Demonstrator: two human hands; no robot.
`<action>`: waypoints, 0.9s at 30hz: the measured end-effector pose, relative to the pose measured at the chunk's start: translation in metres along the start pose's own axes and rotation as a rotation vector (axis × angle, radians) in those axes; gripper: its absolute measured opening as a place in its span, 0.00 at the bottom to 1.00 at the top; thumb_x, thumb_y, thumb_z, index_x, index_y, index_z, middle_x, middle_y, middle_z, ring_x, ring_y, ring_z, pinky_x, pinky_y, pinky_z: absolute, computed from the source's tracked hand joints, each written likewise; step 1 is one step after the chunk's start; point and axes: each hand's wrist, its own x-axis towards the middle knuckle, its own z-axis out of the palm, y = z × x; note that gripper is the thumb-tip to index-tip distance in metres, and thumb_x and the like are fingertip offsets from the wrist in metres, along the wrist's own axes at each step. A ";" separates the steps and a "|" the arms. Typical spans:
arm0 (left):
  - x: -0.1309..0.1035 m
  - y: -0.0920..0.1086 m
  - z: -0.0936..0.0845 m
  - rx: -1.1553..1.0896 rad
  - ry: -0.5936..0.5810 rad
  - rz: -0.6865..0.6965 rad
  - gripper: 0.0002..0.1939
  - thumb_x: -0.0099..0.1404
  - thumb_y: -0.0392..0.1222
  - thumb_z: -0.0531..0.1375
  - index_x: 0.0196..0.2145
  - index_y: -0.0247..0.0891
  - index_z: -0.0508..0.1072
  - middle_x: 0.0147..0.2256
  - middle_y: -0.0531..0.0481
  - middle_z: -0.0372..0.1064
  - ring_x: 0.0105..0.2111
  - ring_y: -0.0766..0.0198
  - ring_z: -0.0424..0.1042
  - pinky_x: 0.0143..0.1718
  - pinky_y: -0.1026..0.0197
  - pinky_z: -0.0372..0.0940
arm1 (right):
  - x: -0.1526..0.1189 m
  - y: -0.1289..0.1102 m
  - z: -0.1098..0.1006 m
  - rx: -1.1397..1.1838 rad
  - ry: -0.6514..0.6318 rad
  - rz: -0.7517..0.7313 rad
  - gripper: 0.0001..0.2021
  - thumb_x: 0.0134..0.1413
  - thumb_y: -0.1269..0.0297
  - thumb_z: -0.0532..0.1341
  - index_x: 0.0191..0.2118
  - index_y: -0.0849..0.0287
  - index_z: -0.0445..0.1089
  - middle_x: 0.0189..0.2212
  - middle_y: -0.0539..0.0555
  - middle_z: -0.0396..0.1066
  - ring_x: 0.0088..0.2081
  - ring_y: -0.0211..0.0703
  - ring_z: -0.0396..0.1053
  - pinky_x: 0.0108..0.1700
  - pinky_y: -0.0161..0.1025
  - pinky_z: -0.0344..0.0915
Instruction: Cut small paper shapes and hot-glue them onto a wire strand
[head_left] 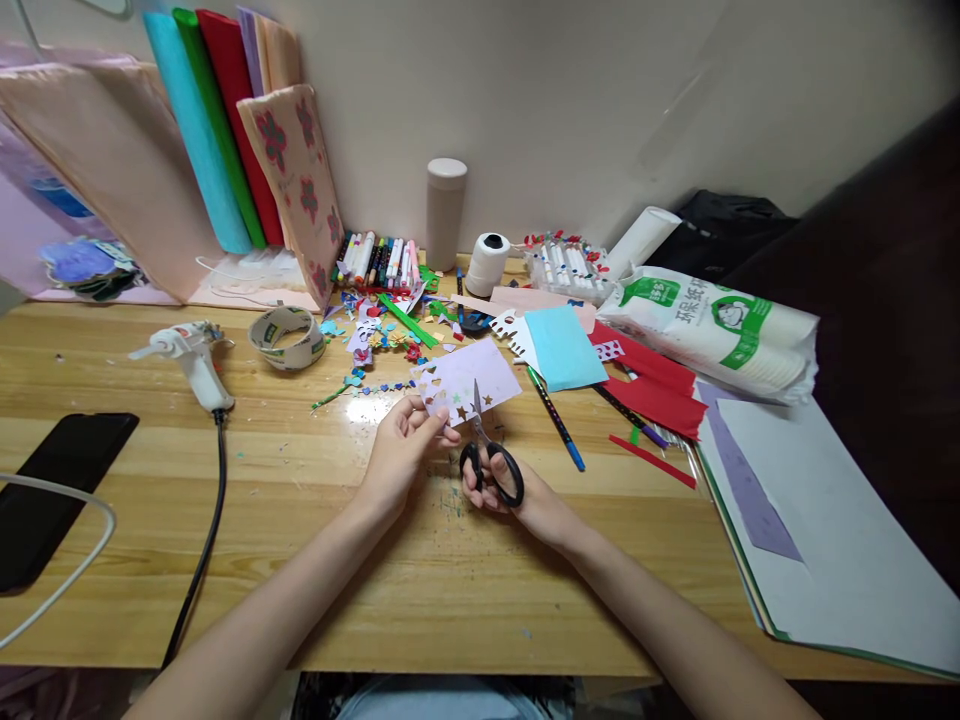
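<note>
Between the thumb and fingers of my left hand (411, 440) is a sheet of pale purple paper (491, 368), with star-shaped holes and notches along its near and left edges. My right hand (517, 500) has its fingers through the black handles of a pair of scissors (512, 474). The blades point away from me and lie at the paper's near edge, beside a star-shaped hole. Just beyond the paper lies a scatter of colourful paper scraps (375, 335). A light blue paper square (566, 345) is to the right of the sheet.
A glue gun (196, 365), a tape roll (286, 338) and a phone (64, 490) are on the left. Markers (379, 260), a tumbler (446, 215) and a thread spool (487, 265) stand along the wall. A packet of paper cups (712, 330) and white sheets (847, 530) lie right.
</note>
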 end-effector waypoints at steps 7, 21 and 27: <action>0.000 0.005 -0.002 0.019 0.002 0.029 0.15 0.52 0.45 0.65 0.32 0.36 0.64 0.24 0.56 0.67 0.24 0.71 0.68 0.28 0.70 0.63 | -0.001 0.001 0.000 -0.072 0.049 -0.073 0.29 0.49 0.34 0.50 0.29 0.60 0.58 0.21 0.48 0.57 0.22 0.33 0.51 0.25 0.33 0.48; -0.001 0.011 -0.003 0.033 0.039 0.091 0.13 0.52 0.43 0.64 0.30 0.37 0.64 0.22 0.60 0.63 0.21 0.73 0.66 0.28 0.70 0.62 | -0.002 -0.006 0.000 -0.102 0.037 -0.071 0.27 0.50 0.36 0.53 0.27 0.60 0.56 0.22 0.48 0.55 0.22 0.33 0.51 0.25 0.33 0.48; -0.002 0.011 -0.003 0.023 0.033 0.078 0.13 0.52 0.43 0.64 0.30 0.37 0.64 0.23 0.59 0.64 0.22 0.73 0.66 0.29 0.69 0.62 | -0.003 -0.005 0.000 -0.100 0.057 -0.090 0.26 0.50 0.37 0.53 0.27 0.60 0.56 0.22 0.48 0.55 0.23 0.33 0.52 0.25 0.33 0.48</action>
